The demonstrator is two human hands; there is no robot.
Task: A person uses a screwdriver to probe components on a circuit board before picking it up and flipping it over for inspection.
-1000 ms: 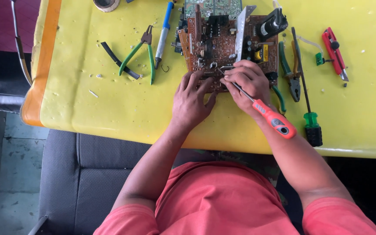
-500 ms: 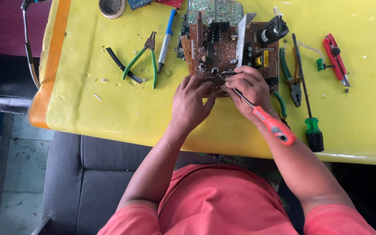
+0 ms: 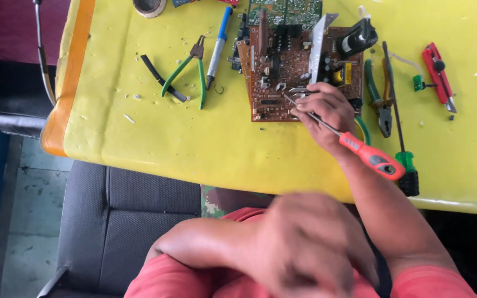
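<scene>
Your right hand (image 3: 322,107) grips a red-handled screwdriver (image 3: 360,149), fingers wrapped closed around its shaft, the tip resting on the brown circuit board (image 3: 282,83) that lies toward the far edge of the yellow tabletop (image 3: 194,143), right of centre. Your left hand (image 3: 310,243) is off the table, blurred near your chest; whether its fingers are open or closed cannot be told, and it appears to hold nothing. The board looks fully populated, its black components and metal heat sink in place, so the work on it seems far from finished. Green-handled pliers (image 3: 186,69) and a blue soldering iron (image 3: 217,41) lie to the board's left; a green-handled screwdriver (image 3: 398,121) and a red utility knife (image 3: 438,74) lie near the right edge.
</scene>
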